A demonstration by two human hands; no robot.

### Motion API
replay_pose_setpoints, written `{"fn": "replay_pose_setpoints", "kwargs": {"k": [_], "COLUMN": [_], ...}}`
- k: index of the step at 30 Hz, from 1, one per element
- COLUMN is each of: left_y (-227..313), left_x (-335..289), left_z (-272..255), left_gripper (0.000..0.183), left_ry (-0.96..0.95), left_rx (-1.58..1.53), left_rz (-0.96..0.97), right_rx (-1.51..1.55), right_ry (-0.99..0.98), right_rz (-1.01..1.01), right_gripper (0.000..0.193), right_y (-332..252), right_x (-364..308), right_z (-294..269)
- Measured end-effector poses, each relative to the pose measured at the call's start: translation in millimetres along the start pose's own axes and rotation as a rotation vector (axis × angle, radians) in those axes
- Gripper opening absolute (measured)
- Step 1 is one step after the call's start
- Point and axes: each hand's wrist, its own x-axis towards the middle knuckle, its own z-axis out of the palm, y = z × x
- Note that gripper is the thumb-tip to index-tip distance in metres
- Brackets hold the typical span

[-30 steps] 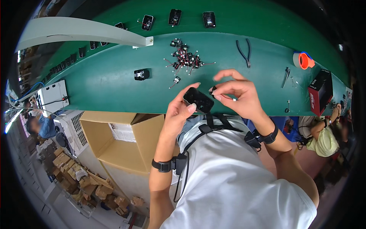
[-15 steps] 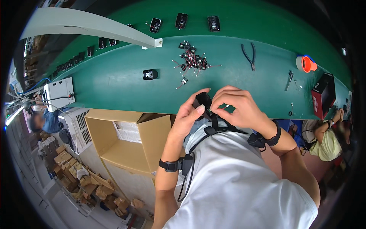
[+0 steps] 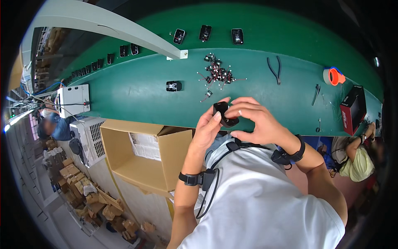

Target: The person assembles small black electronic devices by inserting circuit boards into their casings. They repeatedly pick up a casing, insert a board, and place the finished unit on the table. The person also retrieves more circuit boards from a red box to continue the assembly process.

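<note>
My left hand (image 3: 206, 129) grips a black plastic housing (image 3: 232, 122), its thumb lying over the near side. The housing is tilted, with its hollow side partly in view. My right hand (image 3: 262, 121) is at the housing, fingertips reaching into the hollow and thumb spread apart below. A small white piece (image 3: 239, 111) shows by the right fingers; what it belongs to is hidden. Beyond my hands lies a pile of small black parts with red wires and white plugs (image 3: 219, 74). One such part (image 3: 208, 94) sits apart, nearer to me.
Another black housing (image 3: 173, 86) lies left of the pile. Several more line the far ledge, one (image 3: 237, 36) included. Pliers (image 3: 275, 70), tweezers (image 3: 316, 94), an orange tape dispenser (image 3: 333, 76) and a black-red box (image 3: 353, 111) are rightward. An open carton (image 3: 176, 159) stands left of me.
The right fingers have gone from a pinch at the housing's edge to reaching into it, with the thumb now apart. The housing has turned in my left hand. The whole view has shifted slightly.
</note>
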Motion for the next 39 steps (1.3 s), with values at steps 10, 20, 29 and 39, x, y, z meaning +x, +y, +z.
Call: {"fn": "replay_pose_setpoints", "kwargs": {"k": [10, 20, 29, 39], "left_y": [6.3, 23.9, 36.4, 48.7], "left_x": [11.3, 21.7, 18.3, 21.9], "left_z": [7.0, 3.0, -6.3, -14.3], "left_gripper": [0.071, 0.068, 0.051, 0.05], "left_ry": [0.139, 0.185, 0.21, 0.249], "left_rx": [0.4, 0.699, 0.799, 0.965], "left_rz": [-0.287, -0.272, -0.055, -0.072], "right_rx": [0.846, 1.301, 1.431, 1.442], "right_ry": [-0.183, -0.23, -0.15, -0.051], "right_rz": [0.475, 0.749, 0.737, 0.846], "right_gripper": [0.015, 0.029, 0.034, 0.032], "right_y": [51.2, 81.9, 74.3, 66.7], "right_x": [-7.3, 5.0, 15.5, 24.6], "right_z": [6.6, 19.2, 33.6, 46.4]}}
